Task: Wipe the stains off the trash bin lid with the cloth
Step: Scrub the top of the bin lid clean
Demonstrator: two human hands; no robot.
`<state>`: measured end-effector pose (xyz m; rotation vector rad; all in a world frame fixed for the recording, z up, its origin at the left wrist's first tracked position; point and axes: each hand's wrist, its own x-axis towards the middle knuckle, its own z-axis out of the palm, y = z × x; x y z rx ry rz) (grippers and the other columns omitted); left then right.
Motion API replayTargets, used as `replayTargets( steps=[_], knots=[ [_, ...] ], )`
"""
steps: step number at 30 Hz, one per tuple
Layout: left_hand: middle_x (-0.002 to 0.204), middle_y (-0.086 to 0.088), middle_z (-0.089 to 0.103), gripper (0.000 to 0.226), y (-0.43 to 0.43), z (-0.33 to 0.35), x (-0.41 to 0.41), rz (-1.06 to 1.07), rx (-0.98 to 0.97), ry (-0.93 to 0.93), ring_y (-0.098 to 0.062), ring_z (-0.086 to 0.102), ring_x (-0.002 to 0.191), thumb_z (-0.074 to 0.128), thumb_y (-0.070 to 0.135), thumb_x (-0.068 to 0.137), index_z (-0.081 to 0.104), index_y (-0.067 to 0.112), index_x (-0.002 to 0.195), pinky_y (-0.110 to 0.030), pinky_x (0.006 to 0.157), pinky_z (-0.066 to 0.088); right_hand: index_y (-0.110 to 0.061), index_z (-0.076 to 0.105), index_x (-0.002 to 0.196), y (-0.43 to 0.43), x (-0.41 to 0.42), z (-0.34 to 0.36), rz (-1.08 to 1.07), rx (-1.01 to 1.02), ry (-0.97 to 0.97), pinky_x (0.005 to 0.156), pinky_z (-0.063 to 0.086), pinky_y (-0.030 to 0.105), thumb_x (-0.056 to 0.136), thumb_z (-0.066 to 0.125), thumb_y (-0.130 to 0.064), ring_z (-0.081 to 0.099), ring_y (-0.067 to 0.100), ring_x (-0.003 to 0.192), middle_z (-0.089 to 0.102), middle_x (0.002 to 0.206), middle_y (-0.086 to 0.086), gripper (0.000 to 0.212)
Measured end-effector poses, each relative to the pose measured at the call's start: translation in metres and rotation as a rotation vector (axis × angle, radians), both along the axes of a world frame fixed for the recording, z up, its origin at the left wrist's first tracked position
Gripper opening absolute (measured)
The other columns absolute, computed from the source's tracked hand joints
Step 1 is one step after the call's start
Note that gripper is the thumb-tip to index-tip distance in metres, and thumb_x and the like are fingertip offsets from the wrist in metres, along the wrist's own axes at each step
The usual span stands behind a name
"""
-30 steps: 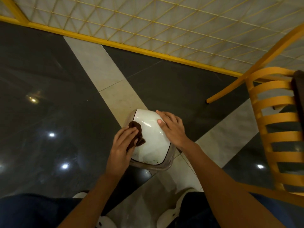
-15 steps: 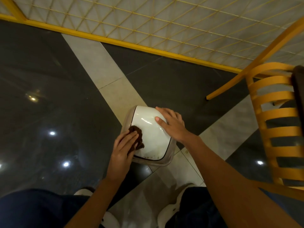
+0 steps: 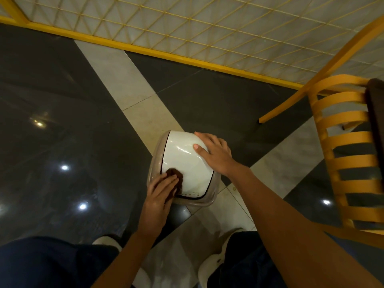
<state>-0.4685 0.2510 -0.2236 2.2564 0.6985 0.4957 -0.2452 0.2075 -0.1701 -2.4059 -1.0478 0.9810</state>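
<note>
The white domed lid sits on its bin on the floor, just ahead of the person's shoes. Faint specks run along the lid's near edge, too small to make out clearly. The dark brown cloth lies on the lid's near left part, and most of it is hidden under the left hand. That hand's fingers lie fairly straight and press the cloth down flat. The right hand rests on the lid's far right side with its thumb laid on top and its fingers spread loosely down the slope. The bin's body below the rim is hidden by the lid. Right of the lid stands a yellow slatted chair, cut off by the picture's edge. Beyond the lid runs a yellow mesh fence. Dark trouser legs fill the space nearest the camera.
</note>
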Motion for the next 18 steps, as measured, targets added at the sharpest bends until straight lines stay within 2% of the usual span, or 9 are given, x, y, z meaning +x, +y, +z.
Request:
replayTargets(
  steps=[6,8,11,12,14,16,18],
  knots=[
    [0.133,0.006,0.049,0.040,0.008,0.017,0.037,0.103,-0.037,-0.085,0.001,0.025,0.132,0.050,0.014,0.086,0.055,0.010,0.125,-0.018,0.114,0.018,-0.045,0.019,0.141,-0.002,0.000,-0.002,-0.001,0.004,-0.006,0.113,0.009,0.051,0.095,0.029,-0.052,0.011,0.026,0.137,0.020,0.150,-0.007,0.048],
    [0.135,0.004,0.048,0.042,-0.002,0.016,0.039,0.043,-0.054,-0.061,0.003,0.020,0.135,0.046,0.018,0.088,0.051,0.012,0.128,-0.015,0.114,0.013,-0.046,0.019,0.141,-0.002,0.002,-0.002,-0.003,-0.002,-0.002,0.113,0.009,0.051,0.095,0.029,-0.053,0.012,0.026,0.137,0.020,0.150,-0.007,0.048],
    [0.138,0.004,0.040,0.047,-0.005,0.010,0.028,-0.159,0.057,0.008,-0.001,0.013,0.139,0.041,0.018,0.086,0.041,0.014,0.133,-0.017,0.115,0.006,-0.046,0.018,0.141,-0.002,0.002,-0.002,0.002,0.001,0.015,0.113,0.009,0.050,0.095,0.030,-0.053,0.011,0.026,0.137,0.019,0.150,-0.008,0.048],
    [0.139,0.003,0.039,0.048,0.000,0.009,0.025,-0.198,0.098,0.010,-0.005,0.016,0.139,0.041,0.017,0.085,0.041,0.014,0.133,-0.019,0.116,0.007,-0.046,0.018,0.141,-0.002,0.001,-0.002,0.005,0.007,0.016,0.113,0.009,0.050,0.095,0.030,-0.053,0.011,0.026,0.137,0.019,0.150,-0.008,0.048],
    [0.140,0.001,0.036,0.047,0.009,0.007,0.027,-0.190,0.115,-0.011,-0.015,0.023,0.136,0.044,0.014,0.085,0.043,0.017,0.132,-0.026,0.116,0.018,-0.045,0.018,0.142,-0.002,0.001,-0.001,0.010,0.013,0.013,0.112,0.009,0.049,0.095,0.029,-0.052,0.010,0.026,0.137,0.019,0.151,-0.007,0.048],
    [0.140,0.001,0.032,0.046,0.008,0.011,0.035,-0.082,-0.003,-0.018,-0.019,0.028,0.131,0.054,0.007,0.086,0.048,0.020,0.130,-0.032,0.110,0.027,-0.045,0.018,0.142,-0.002,0.002,-0.002,0.011,0.011,0.010,0.112,0.008,0.048,0.096,0.029,-0.052,0.010,0.026,0.137,0.019,0.151,-0.007,0.048],
    [0.138,0.001,0.032,0.042,0.000,0.014,0.045,-0.053,-0.018,0.017,-0.019,0.030,0.128,0.053,0.009,0.087,0.054,0.019,0.127,-0.029,0.104,0.026,-0.046,0.018,0.141,-0.003,0.004,-0.003,0.013,0.010,-0.003,0.111,0.008,0.048,0.095,0.029,-0.053,0.011,0.026,0.137,0.019,0.150,-0.008,0.048]
  ],
)
